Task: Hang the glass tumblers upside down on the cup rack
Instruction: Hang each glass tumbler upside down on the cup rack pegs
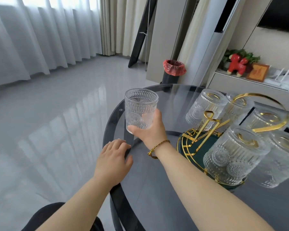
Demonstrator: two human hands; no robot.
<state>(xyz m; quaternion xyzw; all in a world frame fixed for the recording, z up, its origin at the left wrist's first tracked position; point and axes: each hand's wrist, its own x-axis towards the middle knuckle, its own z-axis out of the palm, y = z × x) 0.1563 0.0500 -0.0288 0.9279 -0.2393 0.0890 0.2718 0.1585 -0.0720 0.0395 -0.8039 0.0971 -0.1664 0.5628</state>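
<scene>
My right hand grips an embossed glass tumbler by its lower part, mouth up, held above the left edge of the round glass table. My left hand rests flat on the table's dark rim, fingers apart and holding nothing. To the right stands the gold wire cup rack on a dark green base. Several tumblers hang upside down on its arms, the nearest one at the front. One bare gold arm with a looped tip points up toward the held tumbler.
A bin with a red liner stands on the grey floor behind the table. A shelf at the back right holds a red toy horse and a small frame. White curtains line the left wall.
</scene>
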